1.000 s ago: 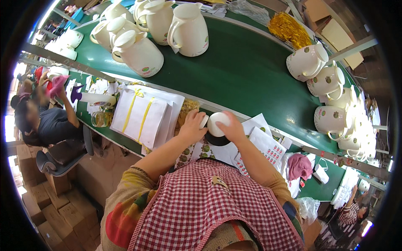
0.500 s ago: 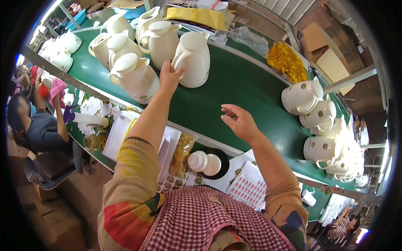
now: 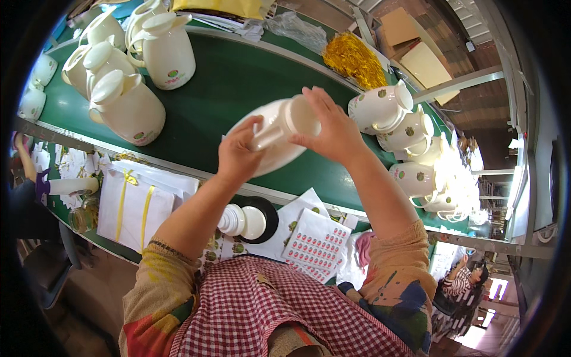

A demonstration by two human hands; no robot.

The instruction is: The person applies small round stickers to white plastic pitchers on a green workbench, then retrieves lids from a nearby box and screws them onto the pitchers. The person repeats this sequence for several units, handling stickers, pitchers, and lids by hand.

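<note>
A cream-white thermos jug (image 3: pixel 275 159) is tilted between my two hands over the green table. Its handle is in the grip of my left hand (image 3: pixel 239 152), whose fingers are curled around it. At the top of the jug my right hand (image 3: pixel 333 132) is closed around the rounded cream lid (image 3: pixel 306 116), thumb on the near side and fingers on the far side. Much of the jug's far side is hidden. To the left stand more cream jugs, one nearer (image 3: pixel 132 113) and one farther back (image 3: pixel 168 55), with small coloured prints low on their bodies.
Patterned jugs (image 3: pixel 379 110) lie along the right side of the green table (image 3: pixel 208 113). Gold tinsel (image 3: pixel 355 61) and clear plastic (image 3: pixel 295 30) sit at the back. Near me are a sticker sheet (image 3: pixel 314 239), a black round stand (image 3: pixel 272 215) with white parts, and white paper stacks (image 3: pixel 107 217).
My left hand has lifted a jug from the left group, brought it right and tilted it. My right hand, free before, now grips its top. The view has shifted rightward.
</note>
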